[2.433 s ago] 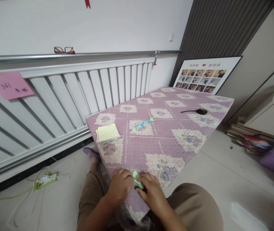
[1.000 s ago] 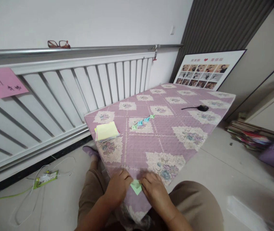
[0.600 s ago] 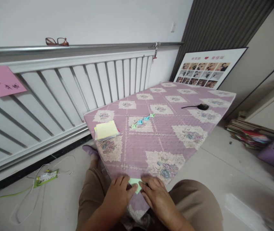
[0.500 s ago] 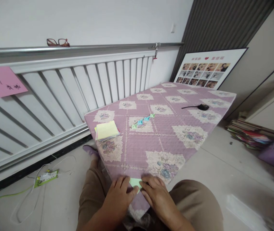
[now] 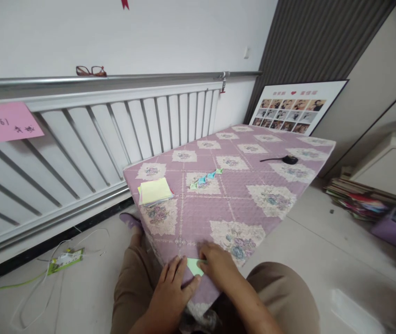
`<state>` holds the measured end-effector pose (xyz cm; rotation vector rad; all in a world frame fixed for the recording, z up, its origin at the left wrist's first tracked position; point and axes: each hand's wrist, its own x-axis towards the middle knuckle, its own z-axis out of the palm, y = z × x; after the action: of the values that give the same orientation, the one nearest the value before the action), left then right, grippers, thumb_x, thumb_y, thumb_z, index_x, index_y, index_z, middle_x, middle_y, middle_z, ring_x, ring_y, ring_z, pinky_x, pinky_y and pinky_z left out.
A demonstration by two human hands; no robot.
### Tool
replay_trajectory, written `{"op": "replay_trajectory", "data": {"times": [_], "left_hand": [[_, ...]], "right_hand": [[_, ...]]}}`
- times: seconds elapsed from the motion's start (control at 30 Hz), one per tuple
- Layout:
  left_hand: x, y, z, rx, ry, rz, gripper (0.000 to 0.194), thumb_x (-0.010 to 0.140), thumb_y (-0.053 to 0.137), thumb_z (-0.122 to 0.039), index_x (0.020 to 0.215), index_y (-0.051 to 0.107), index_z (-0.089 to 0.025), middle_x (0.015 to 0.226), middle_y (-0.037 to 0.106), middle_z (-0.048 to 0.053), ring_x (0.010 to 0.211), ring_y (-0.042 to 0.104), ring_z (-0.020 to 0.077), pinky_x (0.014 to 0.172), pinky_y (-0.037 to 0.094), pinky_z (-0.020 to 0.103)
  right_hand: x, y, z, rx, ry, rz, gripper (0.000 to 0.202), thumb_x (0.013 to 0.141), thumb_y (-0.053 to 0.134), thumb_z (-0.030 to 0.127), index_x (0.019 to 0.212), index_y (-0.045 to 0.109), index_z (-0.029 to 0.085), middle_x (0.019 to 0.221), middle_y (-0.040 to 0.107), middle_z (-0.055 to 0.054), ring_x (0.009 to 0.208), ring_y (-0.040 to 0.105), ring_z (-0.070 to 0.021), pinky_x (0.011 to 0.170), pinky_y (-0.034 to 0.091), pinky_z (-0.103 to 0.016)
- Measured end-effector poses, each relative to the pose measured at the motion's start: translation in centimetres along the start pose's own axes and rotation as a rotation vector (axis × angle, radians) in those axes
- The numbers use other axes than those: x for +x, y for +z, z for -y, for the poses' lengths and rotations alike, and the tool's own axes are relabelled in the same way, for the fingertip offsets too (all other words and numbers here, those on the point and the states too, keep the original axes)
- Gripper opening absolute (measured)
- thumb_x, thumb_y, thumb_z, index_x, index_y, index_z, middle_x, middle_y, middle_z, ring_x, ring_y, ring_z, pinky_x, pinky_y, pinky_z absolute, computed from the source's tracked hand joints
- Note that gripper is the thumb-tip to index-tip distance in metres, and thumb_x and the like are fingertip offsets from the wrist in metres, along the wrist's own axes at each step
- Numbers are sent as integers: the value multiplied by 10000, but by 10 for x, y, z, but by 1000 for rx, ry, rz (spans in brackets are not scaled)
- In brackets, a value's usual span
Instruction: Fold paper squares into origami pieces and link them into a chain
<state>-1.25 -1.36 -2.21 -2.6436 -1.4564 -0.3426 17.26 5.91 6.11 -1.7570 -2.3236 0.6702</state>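
Observation:
A small piece of light green paper [image 5: 194, 266], with slanted lower edges, lies on the near corner of the purple flowered tablecloth [image 5: 204, 218]. My left hand [image 5: 170, 287] rests flat at its left side, fingers stretched out and the thumb touching the lower edge. My right hand [image 5: 218, 263] is closed over the right side of the paper, its fingers curled and its thumb on the sheet; part of the paper is hidden beneath. Farther up, several small folded green and blue paper pieces [image 5: 202, 180] form a slanting row. A stack of square sticky notes [image 5: 156, 191], yellow on top, sits left of them.
A black object with a thin strap [image 5: 289, 159] lies on the table's right side. A white radiator [image 5: 142, 125] runs along the left, with glasses [image 5: 91, 71] on the pipe above it. A power strip [image 5: 66, 261] and cables are on the floor.
My right hand has gone from lying with fingers extended to curled over the paper's right side. My left hand stays nearly in place. The view has tilted slightly upward.

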Motion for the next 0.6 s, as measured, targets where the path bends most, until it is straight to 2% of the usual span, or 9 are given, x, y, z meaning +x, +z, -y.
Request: {"op": "replay_trajectory", "data": {"times": [0.13,0.3,0.43,0.6], "left_hand": [[-2,5,-1,8,-10,-43,523,884,565,-276,1346,396,-452,1425,416,97,1293,365,318,991,378,498],[-2,5,0,-17,-10,-31,508,882,570,-255,1330,425,-445,1427,417,91,1300,362,316,999,374,498],[-1,1,1,-48,-11,-24,500,884,568,-240,1319,436,-447,1428,419,87,1306,358,309,996,384,502],[0,-8,2,-288,-92,65,426,849,585,-202,1236,553,-377,1447,396,71,1313,344,314,1037,338,524]], "right_hand": [[3,1,0,26,-3,20,72,688,608,133,724,588,192,809,621,-24,784,538,-165,639,306,-247],[5,2,1,74,15,40,107,692,625,140,778,603,200,770,628,-8,708,534,-150,595,280,-240],[5,3,0,132,10,45,58,685,633,154,688,595,198,693,606,5,659,516,-144,578,266,-243],[2,6,-6,276,-26,10,68,710,568,147,666,558,198,663,579,23,643,507,-132,584,308,-232]]}}
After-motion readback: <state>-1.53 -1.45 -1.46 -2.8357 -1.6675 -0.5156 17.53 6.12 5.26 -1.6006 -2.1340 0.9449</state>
